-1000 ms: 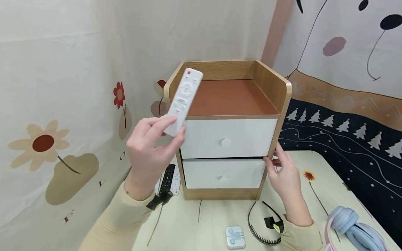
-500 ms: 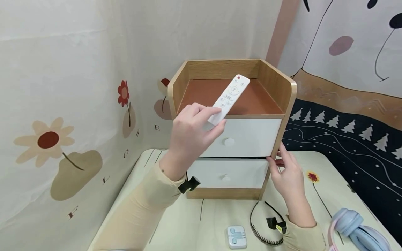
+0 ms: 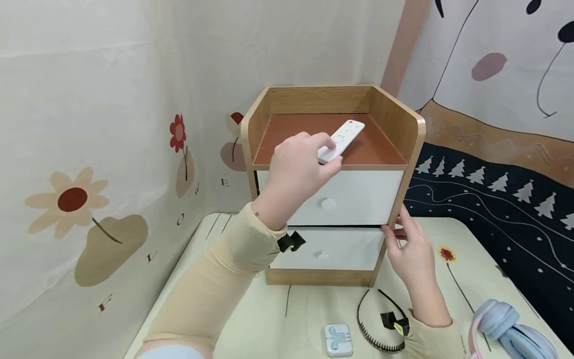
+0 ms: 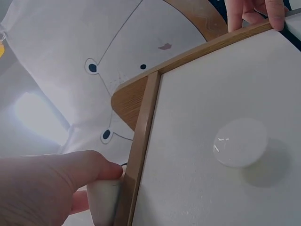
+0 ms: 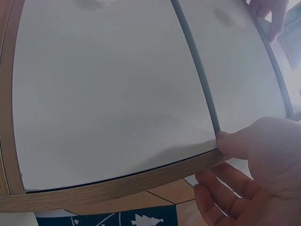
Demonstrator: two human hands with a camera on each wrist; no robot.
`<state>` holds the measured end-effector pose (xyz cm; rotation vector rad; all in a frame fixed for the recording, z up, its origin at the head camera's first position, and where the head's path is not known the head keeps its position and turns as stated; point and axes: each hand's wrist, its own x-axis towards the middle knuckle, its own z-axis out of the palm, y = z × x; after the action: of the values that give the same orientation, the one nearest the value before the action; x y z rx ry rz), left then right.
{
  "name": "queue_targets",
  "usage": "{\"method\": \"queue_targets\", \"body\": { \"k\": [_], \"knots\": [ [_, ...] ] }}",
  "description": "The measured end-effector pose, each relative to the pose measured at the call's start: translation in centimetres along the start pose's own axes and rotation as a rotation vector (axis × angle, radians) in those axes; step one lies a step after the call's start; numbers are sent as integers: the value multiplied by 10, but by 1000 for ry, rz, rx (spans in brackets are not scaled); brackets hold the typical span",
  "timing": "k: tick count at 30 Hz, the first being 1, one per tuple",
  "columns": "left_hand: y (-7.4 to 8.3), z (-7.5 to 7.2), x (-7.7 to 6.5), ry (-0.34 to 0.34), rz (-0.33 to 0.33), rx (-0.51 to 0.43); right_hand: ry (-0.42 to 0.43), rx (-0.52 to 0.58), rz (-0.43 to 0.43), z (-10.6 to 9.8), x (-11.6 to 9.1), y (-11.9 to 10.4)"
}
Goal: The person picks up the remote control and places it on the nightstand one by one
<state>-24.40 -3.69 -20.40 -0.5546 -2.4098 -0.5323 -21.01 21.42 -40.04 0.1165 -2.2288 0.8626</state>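
Observation:
A white remote control (image 3: 345,137) is pinched between the thumb and fingers of my left hand (image 3: 298,172), its far end tilted up. Hand and remote overlap the brown top shelf of a small wooden drawer cabinet (image 3: 396,117). In the left wrist view, the remote's near end (image 4: 104,200) shows beside the shelf's front edge. My right hand (image 3: 410,249) holds the cabinet's right side, the thumb at the front edge by the gap between two white drawers and the fingers on the outer side. Both drawers, the upper drawer (image 3: 358,199) and the lower drawer (image 3: 345,249), have round knobs.
On the pale tabletop (image 3: 264,324) in front of the cabinet lie an earphone case (image 3: 338,340) and a black toothed headband (image 3: 374,341). A rolled light-blue bundle (image 3: 502,319) is at the right. Printed cloth (image 3: 112,124) hangs behind and at the left.
My left hand has carried the remote control rightward, from beside the cabinet to over its top shelf, and lowered its tip to a flatter tilt. My right hand stays at the cabinet's side.

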Motion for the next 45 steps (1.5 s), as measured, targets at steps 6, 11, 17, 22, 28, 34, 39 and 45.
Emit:
{"method": "queue_targets", "body": {
  "k": [6,11,17,22,28,34,39,45],
  "knots": [
    [13,4,19,-164,-116,75,7,13,-4,2,-1,4],
    [18,7,32,-211,-166,82,18,24,-20,3,-1,5],
    [21,18,48,-250,-203,131,23,15,-29,3,1,7],
    [25,27,55,-272,-204,135,29,12,-27,3,1,7],
    [27,30,55,-293,-205,94,18,9,-21,3,0,6],
    [26,29,54,-340,-217,85,16,-3,-23,4,1,4],
    [25,29,53,-353,-213,94,22,-1,-26,3,1,4],
    [23,31,48,-315,-174,104,28,8,-37,3,1,4]
  ]
}}
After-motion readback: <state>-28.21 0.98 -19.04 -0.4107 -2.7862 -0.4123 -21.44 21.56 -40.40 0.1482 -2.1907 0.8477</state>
